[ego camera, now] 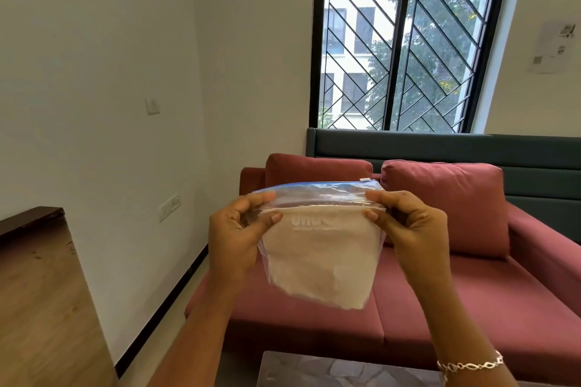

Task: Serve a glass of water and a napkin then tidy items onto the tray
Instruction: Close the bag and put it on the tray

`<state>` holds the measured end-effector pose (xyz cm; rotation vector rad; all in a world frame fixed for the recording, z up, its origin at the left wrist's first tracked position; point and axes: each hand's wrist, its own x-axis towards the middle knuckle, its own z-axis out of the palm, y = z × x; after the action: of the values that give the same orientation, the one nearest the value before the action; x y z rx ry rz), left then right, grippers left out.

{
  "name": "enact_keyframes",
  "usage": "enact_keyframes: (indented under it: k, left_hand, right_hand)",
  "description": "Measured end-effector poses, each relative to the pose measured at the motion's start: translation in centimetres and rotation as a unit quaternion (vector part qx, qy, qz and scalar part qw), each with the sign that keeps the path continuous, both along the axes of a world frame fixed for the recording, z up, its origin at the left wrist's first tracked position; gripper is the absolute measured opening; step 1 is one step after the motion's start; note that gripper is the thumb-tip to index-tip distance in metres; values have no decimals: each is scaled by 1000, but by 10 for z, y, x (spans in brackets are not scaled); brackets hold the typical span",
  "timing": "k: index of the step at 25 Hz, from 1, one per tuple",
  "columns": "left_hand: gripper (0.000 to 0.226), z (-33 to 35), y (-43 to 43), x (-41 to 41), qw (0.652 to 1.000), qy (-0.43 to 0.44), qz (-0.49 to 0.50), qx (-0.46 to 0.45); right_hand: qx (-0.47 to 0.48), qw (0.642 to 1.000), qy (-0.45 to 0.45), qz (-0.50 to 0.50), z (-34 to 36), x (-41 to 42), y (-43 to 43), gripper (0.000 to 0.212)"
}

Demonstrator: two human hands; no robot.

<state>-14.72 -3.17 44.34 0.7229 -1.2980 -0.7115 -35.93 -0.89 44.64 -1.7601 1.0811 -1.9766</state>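
1. A pale wall (pixel 94 41) fills the left and the back of the room.
2. A dark-framed window (pixel 405 47) with a slanted grille is in the back wall; a building and trees show through it.
3. A red sofa (pixel 471 308) stands under the window, with two cushions (pixel 446 198) upright against its back.
4. A wooden top (pixel 37 292) runs along the left edge, against the wall.
5. A dark green panel (pixel 471 148) rises behind the sofa.
6. A marbled table (pixel 330 371) shows only its near corner at the bottom edge, in front of the sofa.
7. A clear bag (pixel 317 195) is held up in the air in front of the sofa, above the table. It has a blue zip strip along its top, with a white slider (pixel 364 180) at the strip's right end.
8. White napkins (pixel 320 261) lie stacked inside the bag and fill most of it.
9. The left hand (pixel 235 239) pinches the bag's upper left part between its thumb and curled fingers.
10. The right hand (pixel 412 229) pinches the upper right part the same way, thumb in front.
11. A printed sheet (pixel 556 47) is on the right wall.
12. A chain bracelet (pixel 471 366) circles the right wrist.
13. A socket (pixel 169 207) is low on the left wall.
14. A switch (pixel 152 106) is higher up on the same wall.
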Motion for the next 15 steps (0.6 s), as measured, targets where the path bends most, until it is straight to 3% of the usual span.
enact_keyframes:
  k: [3, 7, 10, 13, 15]
  left_hand:
    - [18, 3, -2, 0, 994, -77, 72, -36]
    - [16, 8, -7, 1, 978, -129, 153, -57]
    - [8, 10, -6, 0, 989, -115, 74, -51]
    - [15, 12, -4, -1, 986, -142, 55, -66]
    - [18, 13, -4, 0, 981, -169, 58, -77]
  right_hand:
    - [-17, 993, 74, -86, 0, 0, 3, 20]
    - [-25, 986, 92, -133, 2, -3, 2, 16]
    - [-22, 989, 110, -92, 3, -6, 0, 13]
    - [30, 993, 107, -29, 3, -8, -1, 8]
    - [73, 991, 115, 0, 6, -13, -1, 36]
